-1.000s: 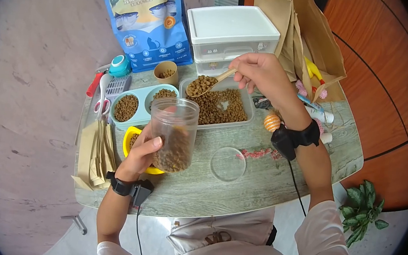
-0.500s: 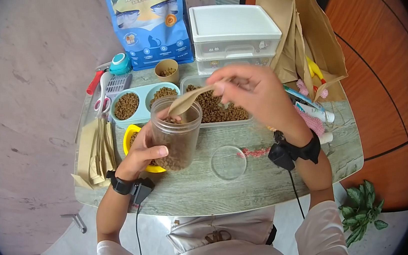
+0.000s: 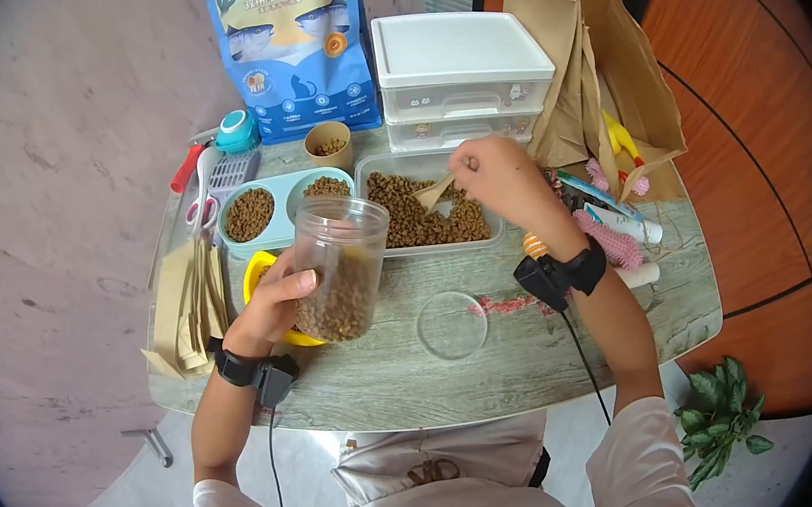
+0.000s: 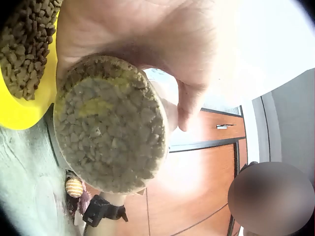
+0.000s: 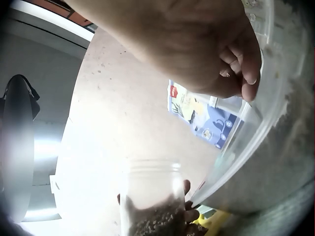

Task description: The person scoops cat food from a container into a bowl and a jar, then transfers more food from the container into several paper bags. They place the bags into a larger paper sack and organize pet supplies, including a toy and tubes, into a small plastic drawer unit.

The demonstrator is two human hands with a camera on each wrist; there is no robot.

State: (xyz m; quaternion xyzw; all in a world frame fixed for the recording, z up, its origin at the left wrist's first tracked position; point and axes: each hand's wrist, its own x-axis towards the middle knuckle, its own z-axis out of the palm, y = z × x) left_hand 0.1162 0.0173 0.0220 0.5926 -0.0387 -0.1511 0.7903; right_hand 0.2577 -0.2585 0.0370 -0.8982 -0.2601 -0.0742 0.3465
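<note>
My left hand (image 3: pixel 270 300) grips a clear plastic jar (image 3: pixel 346 292) from its left side, above the table's middle. Brown kibble fills much of the jar, and its pressed mass shows through the base in the left wrist view. With curled fingers my right hand (image 3: pixel 503 176) holds a wooden spoon (image 3: pixel 433 193) by the handle. The spoon's bowl dips into the kibble in a clear rectangular tub (image 3: pixel 456 251), which has a patch of bare bottom. In the right wrist view the spoon is mostly hidden behind the hand.
A yellow bowl (image 3: pixel 253 278) of kibble stands behind the left hand. Near the tub are a pale blue double bowl (image 3: pixel 280 201), a paper cup (image 3: pixel 329 145), a blue food bag (image 3: pixel 289 50) and white drawers (image 3: pixel 464 55). A round clear lid (image 3: pixel 453 326) lies in front.
The right hand brought the loaded spoon over the jar and tipped it in, then moved back to the tub, where the spoon now sits in the kibble. The left hand kept holding the jar.
</note>
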